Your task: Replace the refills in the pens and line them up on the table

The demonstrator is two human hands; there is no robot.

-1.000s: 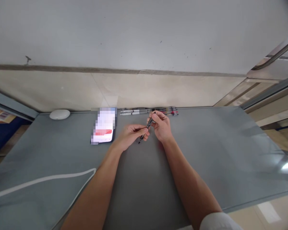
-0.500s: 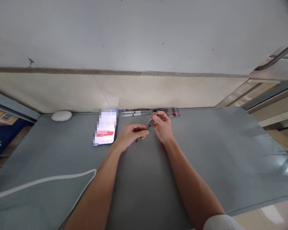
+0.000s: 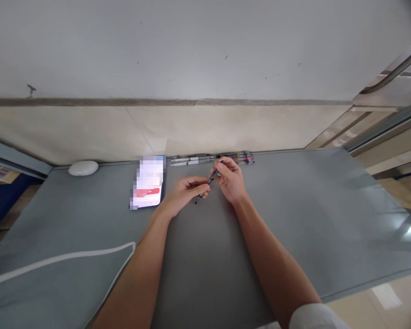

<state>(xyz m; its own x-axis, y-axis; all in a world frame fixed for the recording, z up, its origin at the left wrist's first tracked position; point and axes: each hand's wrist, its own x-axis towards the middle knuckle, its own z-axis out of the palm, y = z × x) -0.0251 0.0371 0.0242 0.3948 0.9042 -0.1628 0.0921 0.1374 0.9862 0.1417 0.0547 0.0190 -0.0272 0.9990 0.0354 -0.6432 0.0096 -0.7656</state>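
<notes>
A dark pen (image 3: 210,181) is held at a slant between both hands, above the grey table. My left hand (image 3: 188,194) pinches its lower part between thumb and fingers, and the dark lower end sticks out below. Around the upper part, the fingers of my right hand (image 3: 230,179) are closed; they cover some of the pen. Just behind the hands, several pens and slim parts (image 3: 193,161) lie in a row along the wall, some white, some dark, with a red one at the right end. My right hand partly hides this row.
A phone (image 3: 149,183) with a lit screen lies left of my left hand. Farther left, a white rounded case (image 3: 83,168) sits against the wall. A white cable (image 3: 68,256) crosses the left front of the grey table (image 3: 311,219). The wall (image 3: 246,125) borders the table's back edge.
The view has shifted slightly. The pen is now tilted a little more steeply between my hands, which keep their grip on it.
</notes>
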